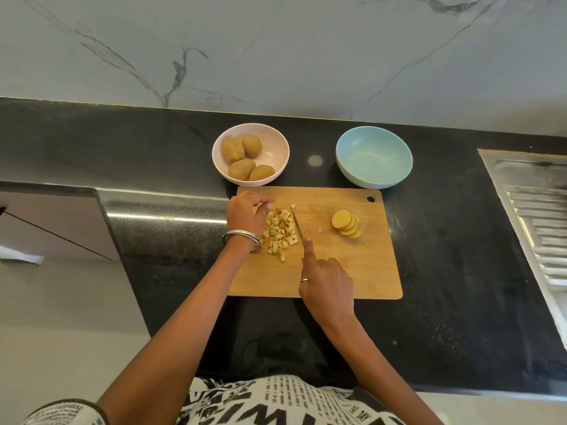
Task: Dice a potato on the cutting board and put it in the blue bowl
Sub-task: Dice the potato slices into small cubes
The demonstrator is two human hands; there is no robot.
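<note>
**Potato half diced, slices still waiting**

The potato lies in two lots on the cutting board [352, 271]: a heap of diced pieces [280, 230] left of centre and a fanned stack of round slices [346, 223] well apart to the right. The blue bowl [374, 156] stands just beyond the board's far right corner with nothing in it, so no transfer has been made yet.

The right hand [326, 279] is wrapped round the handle of a knife [297, 223], index finger stretched along the spine, the blade lying against the right side of the heap. The left hand [245, 214] sits at the heap's far left edge with its fingers curled inward; whether it pinches a piece or merely steadies the pile, I cannot tell.

This looks like the last cross-cuts or a tidying of the dice. To do it well, I would keep the left fingertips tucked back with the knuckles facing the blade, and keep the tip on the board while rocking the blade down. Gather stray cubes before cutting, so the pieces come out even. The slices should then be brought across a few at a time rather than cut as a tall stack, which could slide.

Counts: one board, one knife, two bowls. The pink bowl [250, 153] holds four whole potatoes [242, 168]. The sliced stack shows about five rounds. The cubes are too many and too small to count surely.
</note>
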